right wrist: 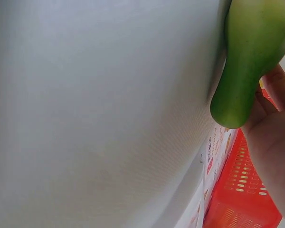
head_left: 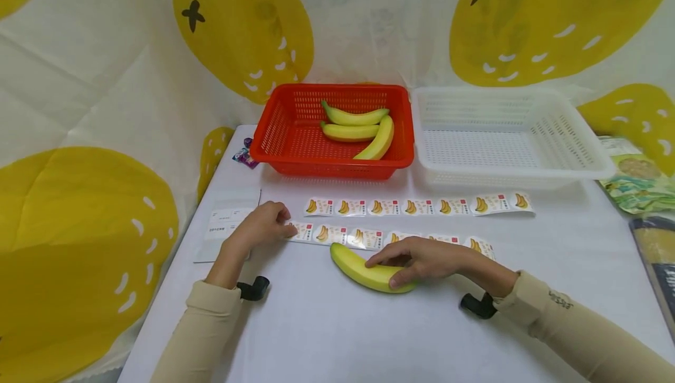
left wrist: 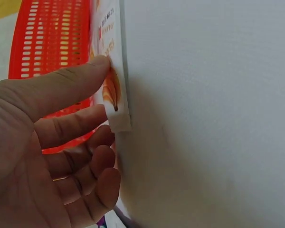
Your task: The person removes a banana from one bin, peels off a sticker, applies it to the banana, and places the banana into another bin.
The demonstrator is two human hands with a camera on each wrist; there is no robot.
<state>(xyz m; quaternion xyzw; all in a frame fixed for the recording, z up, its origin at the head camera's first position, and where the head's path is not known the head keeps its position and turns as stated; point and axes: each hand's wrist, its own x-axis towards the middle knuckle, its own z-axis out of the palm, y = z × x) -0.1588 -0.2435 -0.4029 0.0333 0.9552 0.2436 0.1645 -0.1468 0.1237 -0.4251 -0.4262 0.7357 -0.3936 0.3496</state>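
White table (head_left: 327,336) before us: our right hand (head_left: 427,260) curls fingers over a banana (head_left: 364,270); our left hand (head_left: 261,226) pinches the sticker strip (head_left: 337,234) end. Peel slowly, keeping the banana steady.

On the tabletop (head_left: 337,336), a banana (head_left: 364,270) lies before two sticker strips (head_left: 416,206); behind them, a basket (head_left: 274,143) holding three bananas (head_left: 358,128) sits left of another basket (head_left: 580,154), seemingly bare.
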